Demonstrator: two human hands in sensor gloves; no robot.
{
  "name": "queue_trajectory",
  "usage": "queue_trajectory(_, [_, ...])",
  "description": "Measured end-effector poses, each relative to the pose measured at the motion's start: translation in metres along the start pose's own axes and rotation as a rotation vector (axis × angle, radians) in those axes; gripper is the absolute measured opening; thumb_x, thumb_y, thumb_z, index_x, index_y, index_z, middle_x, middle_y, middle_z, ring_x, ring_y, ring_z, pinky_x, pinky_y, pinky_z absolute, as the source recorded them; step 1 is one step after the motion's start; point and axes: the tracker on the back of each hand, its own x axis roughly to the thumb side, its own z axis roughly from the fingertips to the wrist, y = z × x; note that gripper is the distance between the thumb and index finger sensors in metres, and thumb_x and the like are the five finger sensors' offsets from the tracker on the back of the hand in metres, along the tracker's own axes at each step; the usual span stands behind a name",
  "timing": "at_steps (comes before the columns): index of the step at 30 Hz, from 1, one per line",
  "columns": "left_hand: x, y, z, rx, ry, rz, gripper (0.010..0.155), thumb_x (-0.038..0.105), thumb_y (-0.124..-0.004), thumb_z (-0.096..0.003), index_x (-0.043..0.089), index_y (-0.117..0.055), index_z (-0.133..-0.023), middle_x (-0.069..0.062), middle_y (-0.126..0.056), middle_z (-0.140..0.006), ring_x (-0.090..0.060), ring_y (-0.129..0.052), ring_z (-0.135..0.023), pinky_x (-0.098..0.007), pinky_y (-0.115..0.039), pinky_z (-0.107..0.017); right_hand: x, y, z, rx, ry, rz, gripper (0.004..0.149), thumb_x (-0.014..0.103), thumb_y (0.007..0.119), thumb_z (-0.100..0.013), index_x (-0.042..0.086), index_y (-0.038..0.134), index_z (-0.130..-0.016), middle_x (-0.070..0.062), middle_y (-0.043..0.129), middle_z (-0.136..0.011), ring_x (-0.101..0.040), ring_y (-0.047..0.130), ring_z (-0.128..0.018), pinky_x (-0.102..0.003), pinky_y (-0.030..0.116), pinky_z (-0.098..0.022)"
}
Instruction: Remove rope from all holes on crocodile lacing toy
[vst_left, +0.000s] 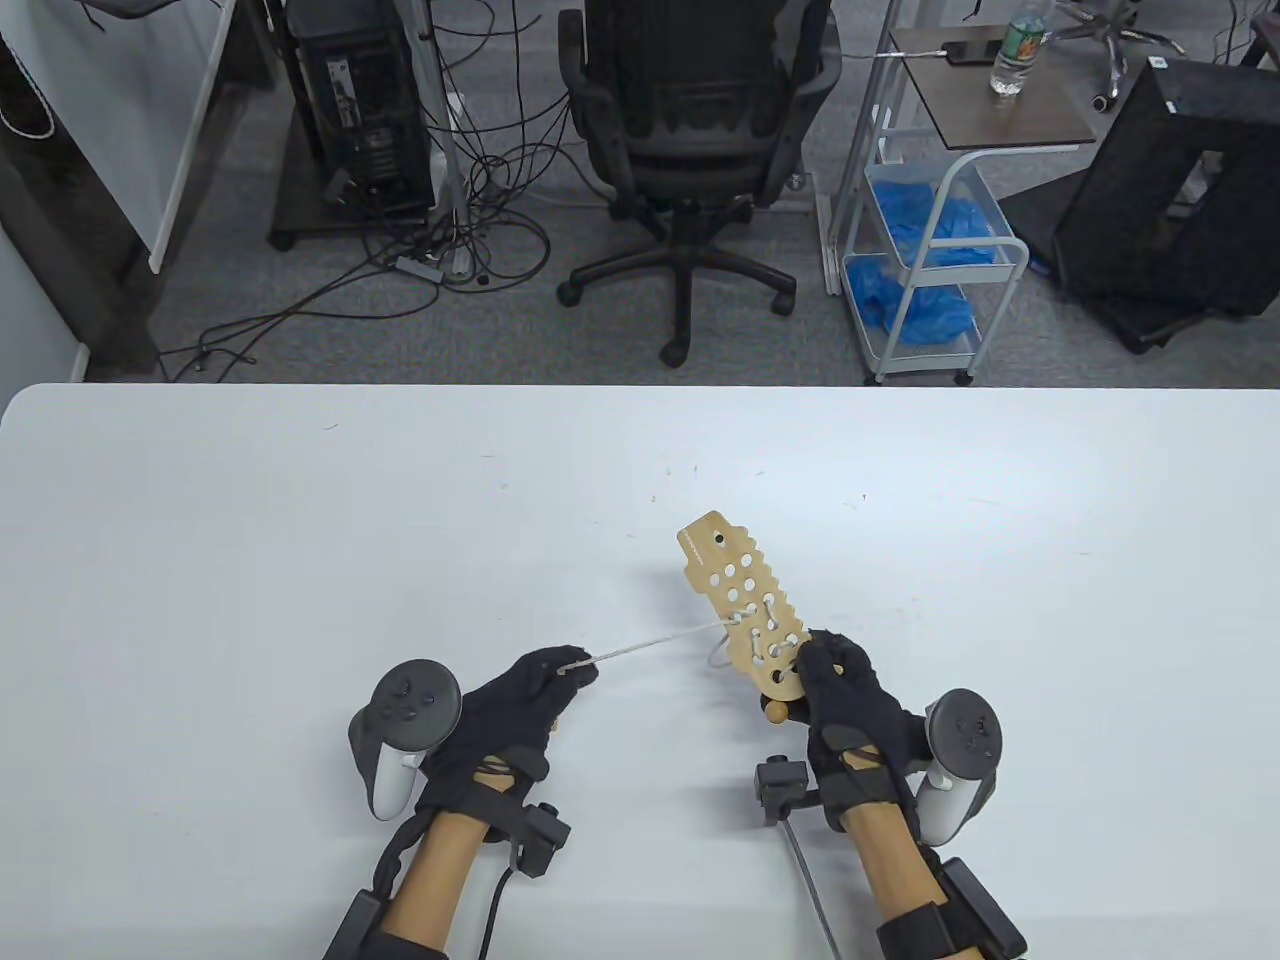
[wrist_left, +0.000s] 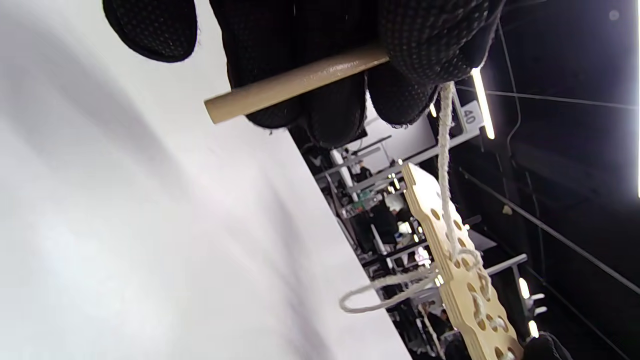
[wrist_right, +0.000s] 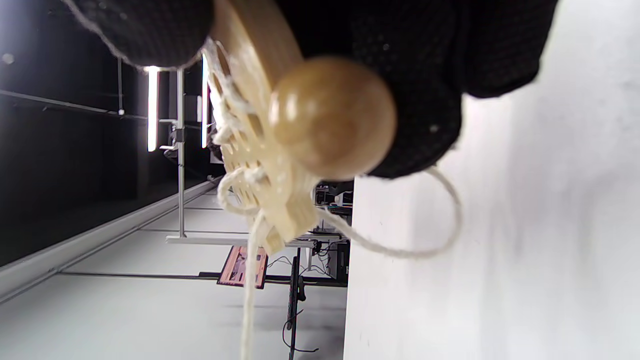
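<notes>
Looking down on the table (vst_left: 300, 520), the right hand (vst_left: 850, 700) grips the near end of the wooden crocodile board (vst_left: 745, 610), holding it tilted up off the surface with its far end pointing away from the hand. A round wooden bead (vst_left: 775, 711) peeks out just beside the right hand's fingers, on their inner side. Across from it, the left hand (vst_left: 520, 700) pinches the white rope (vst_left: 660, 642), which runs taut from its fingertips over to the holes in the middle of the board. A slack loop of rope hangs off the board on the side facing the left hand.

Over to the left wrist view: the left hand's fingers (wrist_left: 430, 35) are clamped on a short wooden stick (wrist_left: 295, 82), and the rope (wrist_left: 445, 165) drops from right beside those fingertips down to the board (wrist_left: 460, 270), where it weaves through several holes. The loop (wrist_left: 380, 295) sticks out toward the table.

Now the right wrist view: the bead (wrist_right: 332, 117) sits right up against the gloved right fingers (wrist_right: 450, 60), which are closed on the board's (wrist_right: 255, 125) edge. Rope (wrist_right: 250, 280) still laces the holes near the hand, and a loop (wrist_right: 440, 225) curls out below the fingers.
</notes>
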Motion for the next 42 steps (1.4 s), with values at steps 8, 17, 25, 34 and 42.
queue_trajectory(8, [-0.008,0.019,0.001,0.131,0.032,-0.077,0.048,0.038,-0.079,-0.0477,0.037,-0.085,-0.095,0.000,-0.093,-0.092,-0.024,-0.089,-0.082,-0.062,-0.067,-0.068,-0.006,-0.016,-0.007,-0.056,0.084,-0.103,0.048,0.036,0.076,-0.044,0.009,0.070,-0.082,-0.020,0.092,-0.066,-0.039,0.098,-0.045,-0.061,0.075,-0.046])
queue_trajectory(17, [-0.023,0.038,0.002,0.229,0.097,-0.051,0.050,0.031,-0.079,-0.0494,0.037,-0.079,-0.099,0.002,-0.093,-0.093,-0.023,-0.091,-0.082,-0.061,-0.068,-0.068,-0.009,-0.028,-0.011,-0.100,0.109,-0.178,0.049,0.037,0.075,-0.045,0.009,0.068,-0.084,-0.020,0.090,-0.068,-0.039,0.098,-0.047,-0.061,0.074,-0.047])
queue_trajectory(25, [-0.033,0.050,0.004,0.304,0.139,0.000,0.052,0.028,-0.078,-0.0505,0.043,-0.071,-0.100,0.006,-0.099,-0.090,-0.020,-0.096,-0.079,-0.059,-0.072,-0.067,-0.011,-0.037,-0.013,-0.149,0.117,-0.228,0.050,0.037,0.074,-0.045,0.009,0.066,-0.086,-0.020,0.088,-0.071,-0.038,0.097,-0.050,-0.061,0.073,-0.048])
queue_trajectory(34, [-0.038,0.061,0.008,0.378,0.165,0.017,0.047,0.034,-0.078,-0.0495,0.044,-0.073,-0.096,0.009,-0.103,-0.085,-0.015,-0.100,-0.075,-0.055,-0.076,-0.066,-0.014,-0.046,-0.013,-0.201,0.136,-0.305,0.050,0.037,0.072,-0.046,0.010,0.063,-0.087,-0.019,0.086,-0.074,-0.038,0.096,-0.053,-0.061,0.072,-0.050])
queue_trajectory(42, [-0.041,0.064,0.011,0.434,0.177,0.064,0.046,0.038,-0.078,-0.0486,0.043,-0.075,-0.094,0.009,-0.103,-0.079,-0.014,-0.100,-0.070,-0.054,-0.076,-0.065,-0.014,-0.045,-0.012,-0.207,0.133,-0.298,0.050,0.037,0.072,-0.046,0.010,0.062,-0.087,-0.019,0.086,-0.074,-0.038,0.095,-0.053,-0.061,0.072,-0.050])
